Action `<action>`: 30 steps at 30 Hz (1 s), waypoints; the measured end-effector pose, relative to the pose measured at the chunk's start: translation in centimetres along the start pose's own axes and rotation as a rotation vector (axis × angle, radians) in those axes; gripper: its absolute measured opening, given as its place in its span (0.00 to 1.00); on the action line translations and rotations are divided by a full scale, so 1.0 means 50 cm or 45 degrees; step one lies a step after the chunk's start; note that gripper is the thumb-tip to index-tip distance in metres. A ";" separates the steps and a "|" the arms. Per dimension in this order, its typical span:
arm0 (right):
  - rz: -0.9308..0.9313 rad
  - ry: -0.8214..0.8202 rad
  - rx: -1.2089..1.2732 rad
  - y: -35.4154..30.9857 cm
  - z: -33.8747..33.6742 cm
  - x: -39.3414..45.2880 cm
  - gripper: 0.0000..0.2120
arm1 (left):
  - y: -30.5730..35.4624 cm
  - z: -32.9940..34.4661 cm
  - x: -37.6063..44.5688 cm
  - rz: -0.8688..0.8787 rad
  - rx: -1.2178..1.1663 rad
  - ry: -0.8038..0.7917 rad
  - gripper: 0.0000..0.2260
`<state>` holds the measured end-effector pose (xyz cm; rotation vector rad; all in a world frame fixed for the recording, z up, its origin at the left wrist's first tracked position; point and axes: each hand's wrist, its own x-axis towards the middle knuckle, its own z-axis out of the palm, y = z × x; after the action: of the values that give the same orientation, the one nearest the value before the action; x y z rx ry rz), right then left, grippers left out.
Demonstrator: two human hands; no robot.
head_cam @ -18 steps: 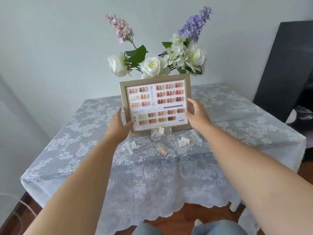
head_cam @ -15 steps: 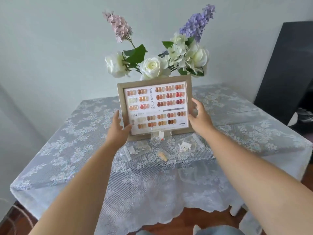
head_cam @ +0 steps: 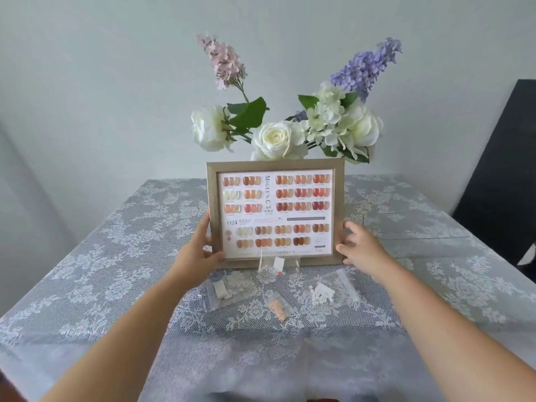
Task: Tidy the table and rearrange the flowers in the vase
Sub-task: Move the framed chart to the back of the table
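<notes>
Wall (head_cam: 101,82): pale, plain, right behind the table.
Panel (head_cam: 499,175): black, leaning at the far right.
Floor (head_cam: 322,399): brown sliver, just peeking at the bottom edge.

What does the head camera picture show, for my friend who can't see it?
A person's left hand grips a framed nail-colour chart standing on a lace-covered table, while the right hand touches its other edge. White, pink and purple flowers rise behind it; small clear bags lie in front.
</notes>
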<state>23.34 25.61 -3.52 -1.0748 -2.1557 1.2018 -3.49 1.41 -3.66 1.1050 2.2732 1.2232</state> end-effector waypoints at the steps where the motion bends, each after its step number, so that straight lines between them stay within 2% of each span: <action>1: -0.005 0.004 0.008 -0.003 0.000 -0.001 0.27 | 0.003 -0.001 0.000 -0.002 -0.005 0.005 0.46; 8: -0.092 0.061 0.124 -0.016 0.005 -0.016 0.30 | 0.008 -0.026 -0.023 0.095 0.011 0.171 0.44; 14: -0.222 0.063 0.189 -0.044 0.037 -0.019 0.30 | -0.006 -0.068 -0.063 0.198 -0.018 0.357 0.45; 23: -0.508 -0.119 0.266 -0.161 0.158 -0.004 0.27 | -0.087 -0.199 -0.127 0.151 -0.054 0.552 0.44; 26: -0.550 -0.193 0.255 -0.210 0.219 0.006 0.29 | -0.130 -0.249 -0.151 0.110 -0.078 0.618 0.46; 30: -0.553 -0.329 0.193 -0.262 0.296 0.021 0.25 | -0.177 -0.304 -0.178 0.024 -0.078 0.659 0.47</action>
<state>7.14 14.80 -0.03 -0.3720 -2.2824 1.3162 -11.09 -16.76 -2.71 0.8593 2.5637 1.7372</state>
